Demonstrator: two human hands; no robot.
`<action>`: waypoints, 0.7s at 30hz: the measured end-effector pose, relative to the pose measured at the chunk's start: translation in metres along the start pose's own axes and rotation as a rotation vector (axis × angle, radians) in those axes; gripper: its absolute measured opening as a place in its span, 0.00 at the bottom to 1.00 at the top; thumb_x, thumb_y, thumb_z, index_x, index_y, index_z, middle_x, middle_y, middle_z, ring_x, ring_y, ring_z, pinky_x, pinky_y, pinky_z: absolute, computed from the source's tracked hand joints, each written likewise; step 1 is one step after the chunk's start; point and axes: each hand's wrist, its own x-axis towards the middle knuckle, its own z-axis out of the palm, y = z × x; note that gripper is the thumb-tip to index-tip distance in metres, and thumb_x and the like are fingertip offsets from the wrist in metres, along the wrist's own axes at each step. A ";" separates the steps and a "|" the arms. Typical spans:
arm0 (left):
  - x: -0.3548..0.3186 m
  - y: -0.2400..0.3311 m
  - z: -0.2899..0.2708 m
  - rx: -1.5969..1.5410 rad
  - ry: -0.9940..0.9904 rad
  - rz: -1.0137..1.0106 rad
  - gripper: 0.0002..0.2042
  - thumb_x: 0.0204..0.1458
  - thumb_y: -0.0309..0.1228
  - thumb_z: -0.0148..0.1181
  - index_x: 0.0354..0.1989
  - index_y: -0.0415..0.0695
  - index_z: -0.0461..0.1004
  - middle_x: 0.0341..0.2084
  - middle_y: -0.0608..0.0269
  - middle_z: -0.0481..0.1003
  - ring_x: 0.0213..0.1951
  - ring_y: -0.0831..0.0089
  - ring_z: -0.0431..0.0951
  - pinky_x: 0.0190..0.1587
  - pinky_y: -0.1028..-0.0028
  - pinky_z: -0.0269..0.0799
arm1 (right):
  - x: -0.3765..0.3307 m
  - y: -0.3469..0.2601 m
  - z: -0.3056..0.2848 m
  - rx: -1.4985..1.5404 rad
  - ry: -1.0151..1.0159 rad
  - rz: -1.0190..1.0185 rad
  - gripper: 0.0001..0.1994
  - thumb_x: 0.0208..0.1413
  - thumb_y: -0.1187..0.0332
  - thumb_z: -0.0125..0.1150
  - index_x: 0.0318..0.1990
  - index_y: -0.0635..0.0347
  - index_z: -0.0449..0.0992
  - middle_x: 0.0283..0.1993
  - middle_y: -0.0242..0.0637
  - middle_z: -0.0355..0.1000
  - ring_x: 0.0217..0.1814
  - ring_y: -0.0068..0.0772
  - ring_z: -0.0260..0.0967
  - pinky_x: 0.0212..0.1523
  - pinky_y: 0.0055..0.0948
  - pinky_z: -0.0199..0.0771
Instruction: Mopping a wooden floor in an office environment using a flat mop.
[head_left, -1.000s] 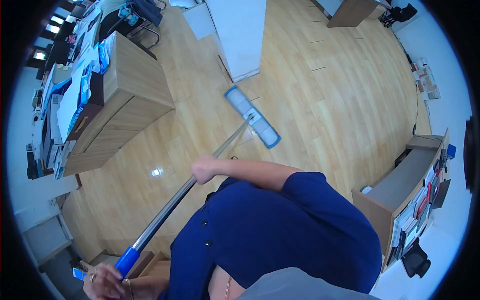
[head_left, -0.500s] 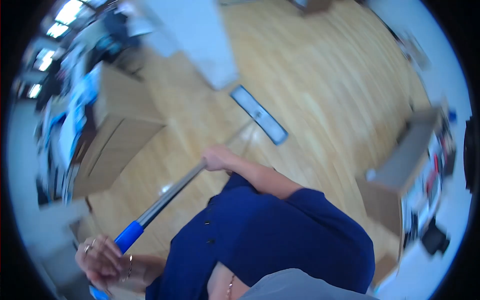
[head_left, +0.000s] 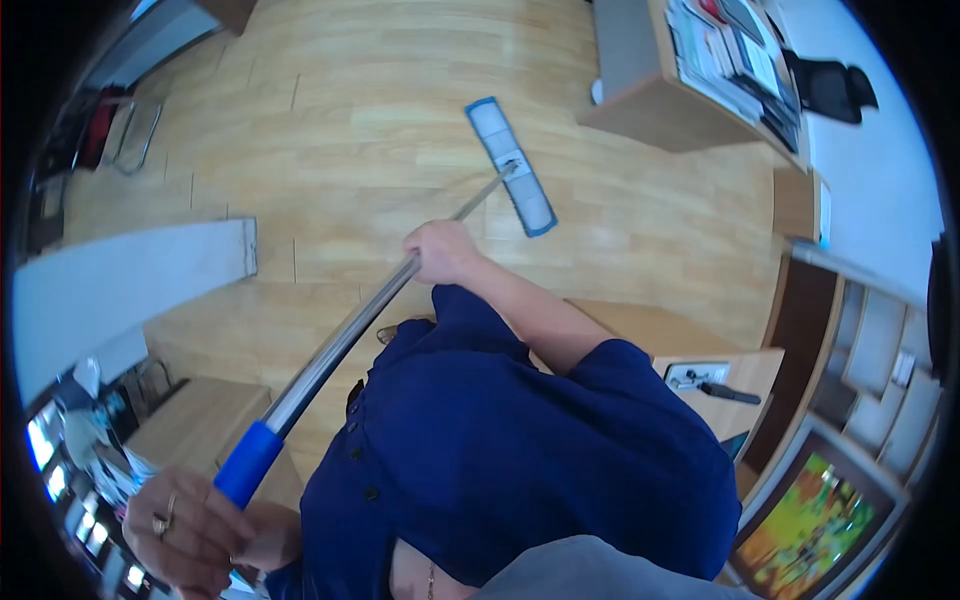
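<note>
Both my hands grip one flat mop (head_left: 532, 207). Its long metal pole slants from the lower left up to a rectangular pad with a blue edge, lying flat on the wooden floor. My right hand (head_left: 442, 250) is closed round the middle of the pole, the arm stretched across my front. At the lower left, my left hand (head_left: 178, 530), with a ring on it, curls over the end of the pole at its blue grip (head_left: 248, 463). Part of that grip disappears behind the fingers.
A desk (head_left: 650, 110) piled with papers stands at the upper right. To my right is a wooden cabinet door (head_left: 735, 400) with a lock handle, near a framed colourful picture (head_left: 800, 520). A white partition (head_left: 150, 275) juts in from the left, above a wooden cabinet (head_left: 195, 420).
My view has turned to the right, so the partition now lies left and the papered desk upper right. The mop pad sits farther from me and stands steeper. Both hands keep their hold.
</note>
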 end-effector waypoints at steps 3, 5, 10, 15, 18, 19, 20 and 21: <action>0.061 -0.065 0.021 -0.168 -0.300 -0.015 0.17 0.52 0.38 0.59 0.14 0.46 0.67 0.05 0.70 0.67 0.09 0.82 0.68 0.19 0.80 0.72 | -0.049 0.073 -0.014 0.033 0.147 0.174 0.06 0.32 0.64 0.60 0.17 0.53 0.71 0.21 0.41 0.70 0.29 0.50 0.69 0.28 0.43 0.68; 0.080 -0.095 0.051 -0.195 -0.317 -0.029 0.18 0.52 0.38 0.58 0.13 0.45 0.67 0.06 0.70 0.66 0.09 0.80 0.67 0.20 0.76 0.72 | -0.081 0.111 -0.014 0.028 0.247 0.268 0.07 0.34 0.64 0.59 0.17 0.55 0.70 0.21 0.43 0.69 0.29 0.51 0.68 0.27 0.43 0.67; 0.102 -0.170 0.137 -0.295 -0.546 -0.204 0.15 0.46 0.28 0.62 0.11 0.42 0.64 0.09 0.62 0.63 0.14 0.65 0.66 0.26 0.70 0.68 | -0.183 0.219 -0.009 0.055 0.500 0.411 0.10 0.40 0.66 0.59 0.17 0.61 0.67 0.20 0.47 0.65 0.26 0.51 0.65 0.27 0.40 0.64; 0.076 -0.193 0.169 -0.269 -0.770 -0.231 0.14 0.44 0.22 0.61 0.12 0.42 0.65 0.09 0.64 0.62 0.15 0.66 0.65 0.34 0.68 0.70 | -0.223 0.237 0.007 0.138 0.563 0.462 0.11 0.38 0.71 0.60 0.16 0.63 0.63 0.18 0.46 0.61 0.23 0.46 0.61 0.25 0.36 0.61; 0.053 -0.184 0.149 -0.265 -0.718 -0.265 0.14 0.44 0.25 0.63 0.12 0.43 0.65 0.08 0.65 0.62 0.15 0.66 0.65 0.33 0.69 0.68 | -0.217 0.225 0.026 0.098 0.583 0.415 0.11 0.38 0.71 0.60 0.16 0.62 0.63 0.18 0.46 0.61 0.23 0.47 0.61 0.26 0.37 0.61; 0.046 -0.177 0.140 -0.252 -0.711 -0.258 0.14 0.44 0.25 0.63 0.12 0.43 0.65 0.08 0.65 0.62 0.15 0.66 0.65 0.33 0.69 0.68 | -0.212 0.216 0.033 0.097 0.585 0.399 0.11 0.38 0.71 0.60 0.16 0.62 0.63 0.18 0.46 0.61 0.23 0.47 0.61 0.26 0.37 0.61; 0.039 -0.166 0.128 -0.260 -0.738 -0.256 0.14 0.44 0.27 0.63 0.11 0.43 0.65 0.08 0.66 0.62 0.15 0.67 0.65 0.32 0.70 0.68 | -0.206 0.204 0.043 0.094 0.600 0.356 0.11 0.38 0.71 0.60 0.16 0.62 0.63 0.18 0.46 0.61 0.24 0.48 0.62 0.26 0.37 0.62; 0.031 -0.155 0.116 -0.266 -0.764 -0.253 0.15 0.44 0.29 0.64 0.11 0.44 0.66 0.08 0.66 0.62 0.15 0.67 0.65 0.32 0.70 0.67 | -0.201 0.191 0.054 0.092 0.615 0.312 0.11 0.38 0.71 0.60 0.16 0.62 0.63 0.18 0.46 0.62 0.24 0.49 0.62 0.26 0.38 0.62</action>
